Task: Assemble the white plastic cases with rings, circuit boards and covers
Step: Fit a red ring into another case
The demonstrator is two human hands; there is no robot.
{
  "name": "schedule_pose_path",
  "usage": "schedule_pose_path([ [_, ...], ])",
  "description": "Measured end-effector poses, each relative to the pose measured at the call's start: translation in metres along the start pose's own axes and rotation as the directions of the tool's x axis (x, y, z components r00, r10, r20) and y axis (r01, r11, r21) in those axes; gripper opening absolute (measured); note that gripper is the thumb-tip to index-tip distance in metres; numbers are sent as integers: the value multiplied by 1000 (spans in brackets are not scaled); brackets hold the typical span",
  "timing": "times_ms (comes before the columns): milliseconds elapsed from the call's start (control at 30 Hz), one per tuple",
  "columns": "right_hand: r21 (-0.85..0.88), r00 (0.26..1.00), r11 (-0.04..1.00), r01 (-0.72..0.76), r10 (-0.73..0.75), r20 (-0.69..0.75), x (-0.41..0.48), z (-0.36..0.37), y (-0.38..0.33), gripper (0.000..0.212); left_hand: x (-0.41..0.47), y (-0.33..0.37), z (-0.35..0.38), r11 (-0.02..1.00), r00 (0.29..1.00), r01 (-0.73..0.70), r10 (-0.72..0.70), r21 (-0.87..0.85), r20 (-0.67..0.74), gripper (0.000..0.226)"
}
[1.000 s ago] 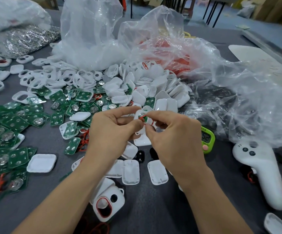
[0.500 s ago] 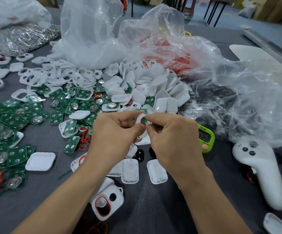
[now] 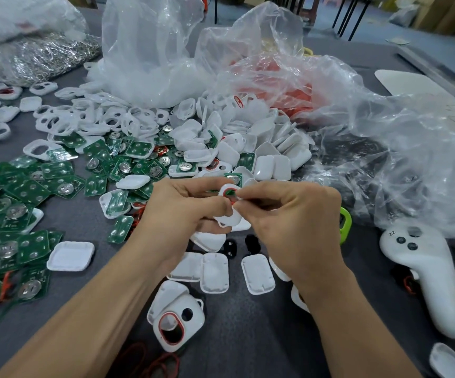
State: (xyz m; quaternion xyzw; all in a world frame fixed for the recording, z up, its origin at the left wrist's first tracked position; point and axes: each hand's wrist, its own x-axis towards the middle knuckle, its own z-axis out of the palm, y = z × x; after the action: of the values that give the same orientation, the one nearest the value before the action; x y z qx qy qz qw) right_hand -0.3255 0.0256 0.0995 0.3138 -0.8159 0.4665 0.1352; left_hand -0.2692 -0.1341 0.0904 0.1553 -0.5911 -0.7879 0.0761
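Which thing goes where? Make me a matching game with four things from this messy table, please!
Things
1. green circuit boards
2. white controller
3. lime timer
4. white case

Places
A. held by left hand and right hand
B. far right
C. spread across the left side
D. peeking out behind the right hand

Pairs: 1-C, 2-B, 3-D, 4-A

There's the white case point(image 3: 230, 218), a red ring point(image 3: 226, 189) round its opening and a flash of green inside. On the left are green circuit boards point(image 3: 30, 186), spotted pale, with silver discs. White covers point(image 3: 248, 132) are heaped farther back on the dark grey table point(image 3: 248, 336). The far clear bags point(image 3: 411, 159) include one showing orange-red. Over on the right sit a lime-green timer point(image 3: 345, 223) and a white controller point(image 3: 433, 271) with black buttons.
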Motion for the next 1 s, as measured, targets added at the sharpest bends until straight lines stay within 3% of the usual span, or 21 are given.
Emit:
schedule_pose_path([
  [100, 190, 997, 979, -77, 71, 35, 3, -4, 0, 17, 3, 1, -8, 989, 987, 128, -120, -69, 107, 37],
  [233, 493, 958, 826, -274, 191, 212, 12, -10, 4, 28, 5, 3, -13, 961, 945, 235, -191, -144, 266, 36],
  [367, 569, 893, 701, -429, 235, 384, 13, -10, 6, 37, 4, 4, -18, 956, 911, 250, -179, -154, 372, 57],
  [467, 598, 814, 567, -566, 271, 514, 11, -9, 7, 36, 3, 5, -20, 968, 917, 224, -171, -110, 359, 38],
  [533, 579, 784, 548, -604, 277, 555, 10, -9, 7, 38, 2, 5, -20, 971, 913, 218, -166, -101, 372, 35],
  [733, 554, 817, 610, -567, 330, 473, 8, -2, 9, 31, 2, 5, -17, 986, 959, 168, -168, 20, 227, 33],
  [867, 511, 827, 655, -556, 377, 417, 9, 4, 14, 29, 0, 2, -2, 987, 998, -43, 37, 155, 43, 27],
  [1000, 486, 852, 701, -521, 390, 351, 6, 13, 11, 27, -1, 0, 3, 972, 988, -108, 128, 208, -85, 31],
])
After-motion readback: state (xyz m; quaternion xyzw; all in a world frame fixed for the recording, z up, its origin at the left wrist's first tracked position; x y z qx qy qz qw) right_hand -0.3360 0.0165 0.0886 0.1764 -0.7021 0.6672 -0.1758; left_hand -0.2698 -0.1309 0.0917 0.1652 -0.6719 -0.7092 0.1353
